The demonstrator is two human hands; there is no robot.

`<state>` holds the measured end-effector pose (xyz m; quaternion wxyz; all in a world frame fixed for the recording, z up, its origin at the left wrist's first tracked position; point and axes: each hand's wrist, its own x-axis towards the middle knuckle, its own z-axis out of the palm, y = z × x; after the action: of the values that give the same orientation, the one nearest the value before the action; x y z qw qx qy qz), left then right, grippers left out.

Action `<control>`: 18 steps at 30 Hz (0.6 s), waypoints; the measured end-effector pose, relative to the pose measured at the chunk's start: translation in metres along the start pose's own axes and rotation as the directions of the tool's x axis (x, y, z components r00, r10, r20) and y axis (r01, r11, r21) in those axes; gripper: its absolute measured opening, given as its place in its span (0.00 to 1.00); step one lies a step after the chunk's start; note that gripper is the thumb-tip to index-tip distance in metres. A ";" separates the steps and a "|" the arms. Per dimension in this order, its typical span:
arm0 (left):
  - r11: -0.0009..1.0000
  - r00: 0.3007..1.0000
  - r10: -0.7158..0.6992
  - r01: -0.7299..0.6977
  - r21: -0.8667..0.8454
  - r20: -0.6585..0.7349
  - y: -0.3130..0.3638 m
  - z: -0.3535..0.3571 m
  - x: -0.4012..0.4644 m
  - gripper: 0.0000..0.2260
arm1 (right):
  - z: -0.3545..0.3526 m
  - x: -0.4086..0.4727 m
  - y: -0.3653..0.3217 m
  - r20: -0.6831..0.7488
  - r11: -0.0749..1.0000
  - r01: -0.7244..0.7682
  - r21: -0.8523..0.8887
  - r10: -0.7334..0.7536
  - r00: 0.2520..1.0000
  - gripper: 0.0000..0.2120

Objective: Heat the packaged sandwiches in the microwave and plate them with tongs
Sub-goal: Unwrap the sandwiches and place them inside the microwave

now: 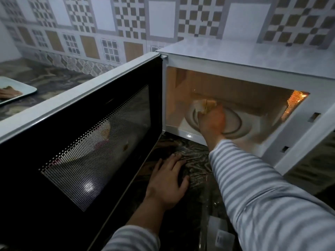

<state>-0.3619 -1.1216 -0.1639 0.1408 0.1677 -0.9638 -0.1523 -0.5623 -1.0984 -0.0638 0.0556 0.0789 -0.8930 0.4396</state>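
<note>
The microwave [253,73] door [81,134] is swung wide and the cavity is lit. One sandwich [204,105] is held by the right hand [211,122] over the glass turntable [233,124], so loading or unloading is judged under way. Food is already seen on a plate [27,90] at far left. No tongs are seen. The left hand [167,182] is rested flat, fingers spread, on the tabletop [195,160], well apart from the sandwich.

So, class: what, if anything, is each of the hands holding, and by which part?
The right hand grips a packaged sandwich inside the microwave, apparently at its near end. The left hand rests open on the counter.
</note>
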 end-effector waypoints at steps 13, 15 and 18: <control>0.999 0.995 0.017 -0.012 -0.050 0.099 -0.001 -0.008 0.001 0.21 | -0.067 -0.066 0.021 0.093 0.989 0.104 -0.109 -0.094 0.991 0.12; 0.990 0.999 0.031 -0.028 -0.139 0.024 0.006 -0.018 -0.005 0.16 | -0.091 -0.095 0.031 0.113 0.983 0.136 -0.126 -0.122 0.986 0.12; 0.973 0.986 0.055 -0.088 -0.215 -0.156 0.035 -0.044 -0.021 0.13 | -0.131 -0.140 0.045 0.072 0.975 0.185 -0.127 -0.177 0.982 0.11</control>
<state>-0.3387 -1.0939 -0.1164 0.2354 0.1268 -0.9332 -0.2403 -0.4300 -0.9546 -0.0427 0.0735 0.1691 -0.9107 0.3696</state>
